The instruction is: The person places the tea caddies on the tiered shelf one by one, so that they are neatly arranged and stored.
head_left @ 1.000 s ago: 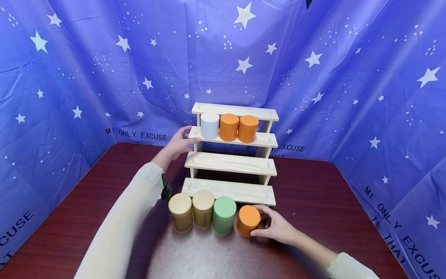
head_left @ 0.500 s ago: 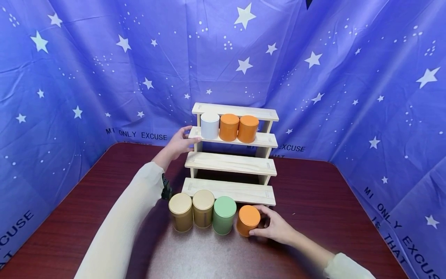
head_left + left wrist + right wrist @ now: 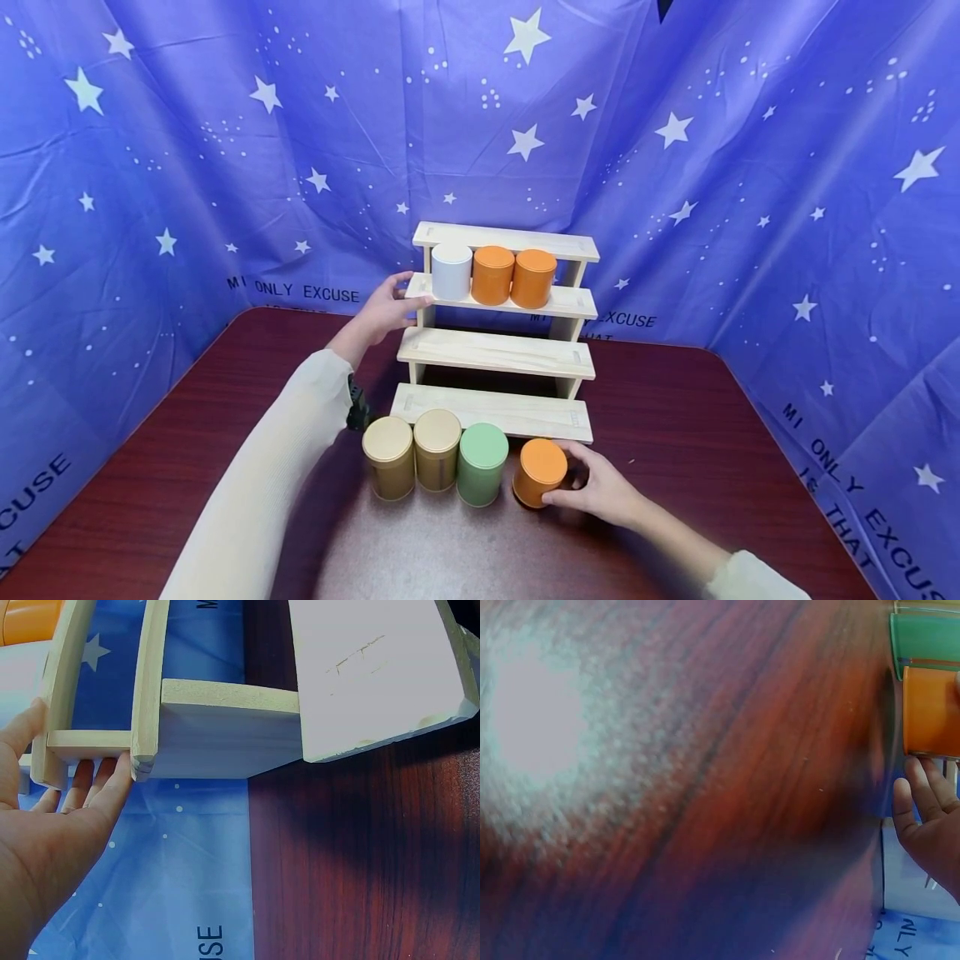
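A pale wooden tiered rack (image 3: 495, 350) stands at the back of the table. My left hand (image 3: 384, 310) grips the left end of its second board from the top; in the left wrist view, the thumb lies over that board and the fingers (image 3: 105, 787) reach behind it. Beside the thumb, a white tin (image 3: 452, 272) and two orange tins share this tier. With my right hand (image 3: 600, 487) I hold another orange tin (image 3: 542, 473) by its right side, thumb toward me. It leans slightly, and a dark shadow shows under its lower edge.
Left of the held tin stand a green tin (image 3: 482, 467) and two gold tins (image 3: 390, 458), upright in front of the rack's lowest board (image 3: 487, 412). A starry blue cloth (image 3: 480, 108) hangs behind and around the dark red table (image 3: 660, 400).
The orange tin in my right hand has shifted slightly right, away from the green tin, and appears to tip or rise a little. My left hand stays on the rack.
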`<state>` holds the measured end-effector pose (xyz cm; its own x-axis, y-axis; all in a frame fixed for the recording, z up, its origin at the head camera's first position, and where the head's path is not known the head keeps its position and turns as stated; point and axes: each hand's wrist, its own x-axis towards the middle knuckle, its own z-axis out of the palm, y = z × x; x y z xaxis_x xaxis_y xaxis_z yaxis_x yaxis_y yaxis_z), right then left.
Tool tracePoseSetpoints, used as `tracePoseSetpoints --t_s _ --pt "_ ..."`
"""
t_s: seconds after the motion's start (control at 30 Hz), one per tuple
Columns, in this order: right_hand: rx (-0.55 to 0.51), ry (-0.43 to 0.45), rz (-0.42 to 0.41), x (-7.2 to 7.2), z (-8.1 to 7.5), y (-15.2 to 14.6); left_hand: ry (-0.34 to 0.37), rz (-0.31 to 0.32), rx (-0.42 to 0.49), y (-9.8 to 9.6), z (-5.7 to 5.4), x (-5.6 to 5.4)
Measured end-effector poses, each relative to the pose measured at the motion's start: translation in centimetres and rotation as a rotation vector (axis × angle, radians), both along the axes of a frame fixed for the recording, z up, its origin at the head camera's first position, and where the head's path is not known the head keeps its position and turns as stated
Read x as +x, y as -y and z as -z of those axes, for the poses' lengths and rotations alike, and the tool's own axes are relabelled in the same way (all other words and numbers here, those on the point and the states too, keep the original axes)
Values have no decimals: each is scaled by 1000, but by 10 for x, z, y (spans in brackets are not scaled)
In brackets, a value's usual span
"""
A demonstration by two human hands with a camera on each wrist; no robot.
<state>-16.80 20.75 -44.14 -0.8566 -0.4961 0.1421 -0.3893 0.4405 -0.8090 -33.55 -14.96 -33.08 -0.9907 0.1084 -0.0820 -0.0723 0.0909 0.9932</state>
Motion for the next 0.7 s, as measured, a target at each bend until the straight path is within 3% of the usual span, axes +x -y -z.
tracePoseSetpoints --t_s 0.27,0.7 --pt "-26 12 25 -1 -12 -5 -55 -3 -20 1 3 1" --pt "-87 -24 60 0 -27 -4 -2 4 1 0 -1 3"
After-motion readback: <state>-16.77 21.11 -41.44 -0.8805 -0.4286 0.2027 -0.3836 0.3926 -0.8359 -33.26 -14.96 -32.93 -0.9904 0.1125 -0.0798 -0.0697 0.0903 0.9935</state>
